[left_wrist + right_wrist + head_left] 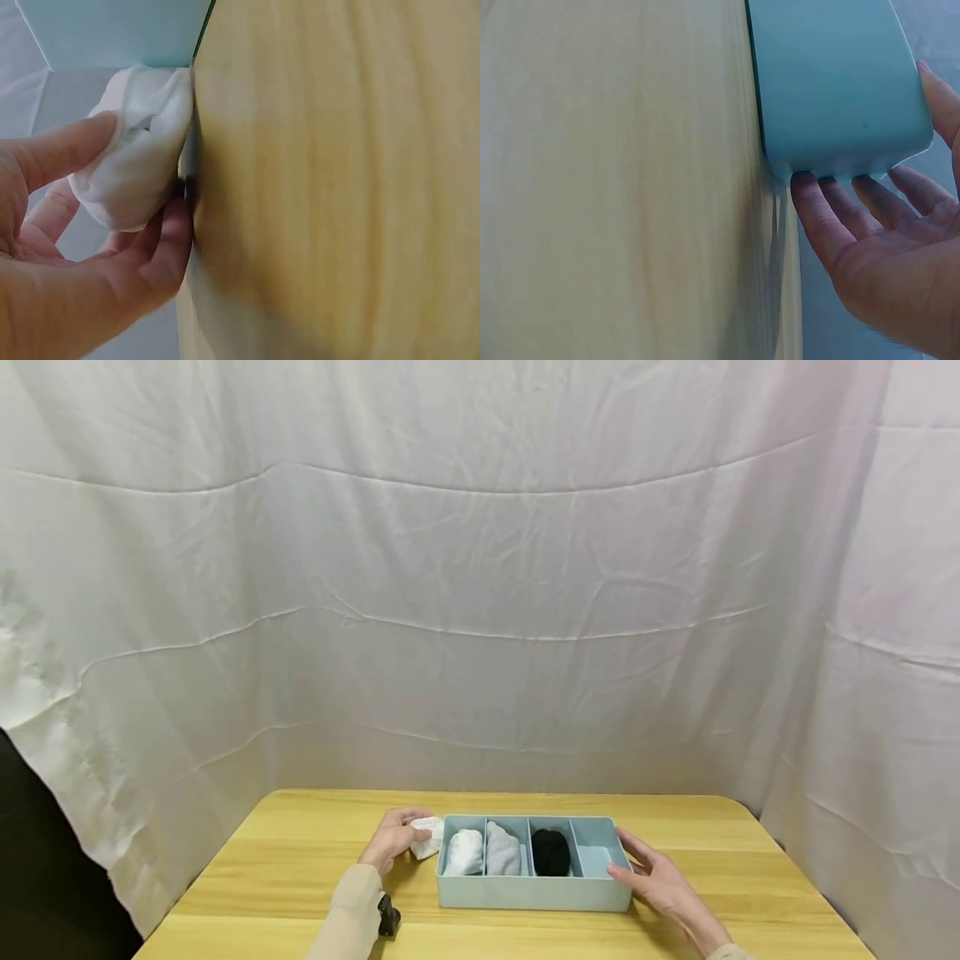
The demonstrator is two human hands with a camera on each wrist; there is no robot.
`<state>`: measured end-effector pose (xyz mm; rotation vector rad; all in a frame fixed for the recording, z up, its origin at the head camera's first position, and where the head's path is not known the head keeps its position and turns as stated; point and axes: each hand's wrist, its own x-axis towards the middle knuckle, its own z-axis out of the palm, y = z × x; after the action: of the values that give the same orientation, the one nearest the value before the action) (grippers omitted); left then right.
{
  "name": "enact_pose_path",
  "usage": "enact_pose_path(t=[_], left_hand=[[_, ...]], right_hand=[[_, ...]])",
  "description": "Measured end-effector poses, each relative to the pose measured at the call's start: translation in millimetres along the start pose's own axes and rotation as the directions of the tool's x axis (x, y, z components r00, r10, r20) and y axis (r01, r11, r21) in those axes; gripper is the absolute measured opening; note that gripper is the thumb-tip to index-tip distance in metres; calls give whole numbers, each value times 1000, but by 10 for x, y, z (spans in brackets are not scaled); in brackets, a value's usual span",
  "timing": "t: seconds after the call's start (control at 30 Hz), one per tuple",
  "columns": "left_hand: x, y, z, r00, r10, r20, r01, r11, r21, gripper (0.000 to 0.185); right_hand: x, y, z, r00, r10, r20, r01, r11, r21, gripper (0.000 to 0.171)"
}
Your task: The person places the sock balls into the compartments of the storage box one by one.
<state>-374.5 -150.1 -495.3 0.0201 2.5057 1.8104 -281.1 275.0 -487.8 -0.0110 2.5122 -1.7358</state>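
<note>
Nearest the head camera is the left hand (390, 841), its sleeve running down to the picture's lower edge; its fingers (71, 146) are curled round a small rolled white sock (135, 161), thumb on one side and the other fingers under it, so the roll is pinched rather than merely touched; the sock lies on the bench (300, 860), just outside the left end wall of the pale blue divided box (534, 893) and touching or almost touching that wall. From these fingers the box lies to the right, its long axis running left to right across the bench; the sock's own long axis runs roughly from the fingers toward the box's near left corner, though how it points is hard to tell more finely. The first compartment beside the sock holds a white sock roll (465, 852), then a grey one (502, 850), then a black one (551, 852); the last compartment, farthest from the left fingers, shows only its bare floor. The right hand (660, 881) is at that far end; its fingers (832, 217) are straight and slightly spread, tips pressed against the box's right end wall; the left hand is far the nearer to the sock.
</note>
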Motion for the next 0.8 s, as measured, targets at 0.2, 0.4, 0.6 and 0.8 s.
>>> enact_pose_path(t=[0.2, 0.4, 0.6, 0.8], left_hand=[[-9, 5, -23, 999, 25, -44, -30, 994, -109, 42], [-16, 93, -33, 990, 78, -118, -97, 981, -167, 35], [-37, 177, -23, 981, 137, -138, -164, 963, -214, 35], [-51, 234, 4, 980, 134, -147, -172, 941, -291, 38]], right_hand=[[15, 28, 15, 1000, -10, 2, 10, 1000, 24, 80], [14, 40, 27, 1000, -3, 0, 3, 1000, 21, 80], [27, 37, 24, 1000, -2, -2, 2, 1000, 6, 81], [30, 47, 24, 1000, -2, 0, 2, 1000, -2, 81]])
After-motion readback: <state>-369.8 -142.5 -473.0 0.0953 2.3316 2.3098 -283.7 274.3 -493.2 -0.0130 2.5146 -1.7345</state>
